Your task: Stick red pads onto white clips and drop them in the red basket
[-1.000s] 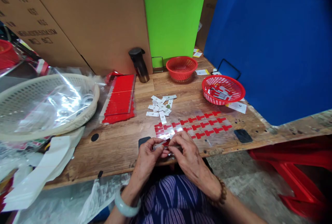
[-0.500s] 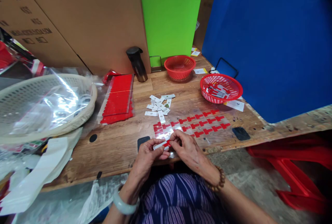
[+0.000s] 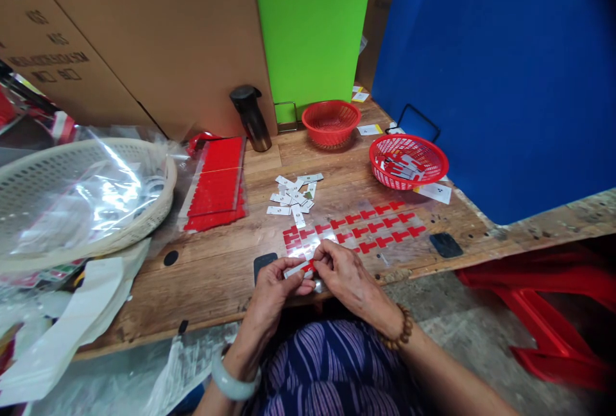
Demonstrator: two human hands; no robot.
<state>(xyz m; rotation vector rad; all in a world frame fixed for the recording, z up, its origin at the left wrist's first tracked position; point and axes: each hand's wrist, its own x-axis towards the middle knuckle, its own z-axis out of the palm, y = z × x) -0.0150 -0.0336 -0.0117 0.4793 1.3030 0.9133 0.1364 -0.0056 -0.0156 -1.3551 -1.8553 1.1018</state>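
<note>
My left hand (image 3: 272,289) pinches a small white card strip (image 3: 295,269) between thumb and fingers near the table's front edge. A red sticker-like piece (image 3: 308,266) lies at the strip's right end. My right hand (image 3: 350,280) has thumb and forefinger closed on that red piece; the fingertips hide part of it. Just beyond my hands lies a clear sheet bearing rows of red T-shaped pieces (image 3: 375,227). Behind its left part is a loose pile of white card strips (image 3: 293,198) with small round marks.
Two red baskets (image 3: 332,122) stand at the back, the right-hand basket (image 3: 409,158) holding grey-and-red strips. A dark flask (image 3: 253,119), stacked red sheets (image 3: 216,175) and a large white basket (image 3: 166,204) are leftward. A red stool (image 3: 539,313) stands right, below the table edge.
The whole view has shifted slightly. Both hands keep nearly the same grip on the strip and red piece, with only tiny finger movement.
</note>
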